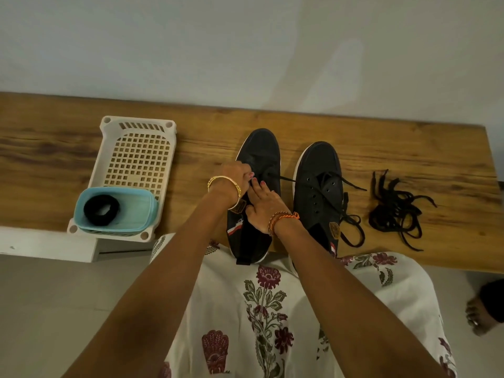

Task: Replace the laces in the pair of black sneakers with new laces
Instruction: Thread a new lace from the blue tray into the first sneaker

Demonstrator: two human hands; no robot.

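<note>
Two black sneakers stand side by side on a wooden bench [409, 148], toes pointing away from me. My left hand [237, 179] and my right hand [263, 207] are both on the left sneaker [260, 151], over its eyelet area. The left hand's fingers are pinched together at a black lace [283, 178] that runs out to the right. My right hand lies on the shoe's tongue area, fingers pressed against it. The right sneaker [319, 170] has a loose black lace [351, 227] partly threaded and trailing beside it. A tangled pile of black laces [395, 211] lies further right.
A cream plastic basket [139, 148] sits at the bench's left, holding a light blue tub [136, 208] with a black coiled item [101, 209] inside. The white wall rises behind the bench. My floral-print lap is below, and a bare foot [477, 315] shows at right on the floor.
</note>
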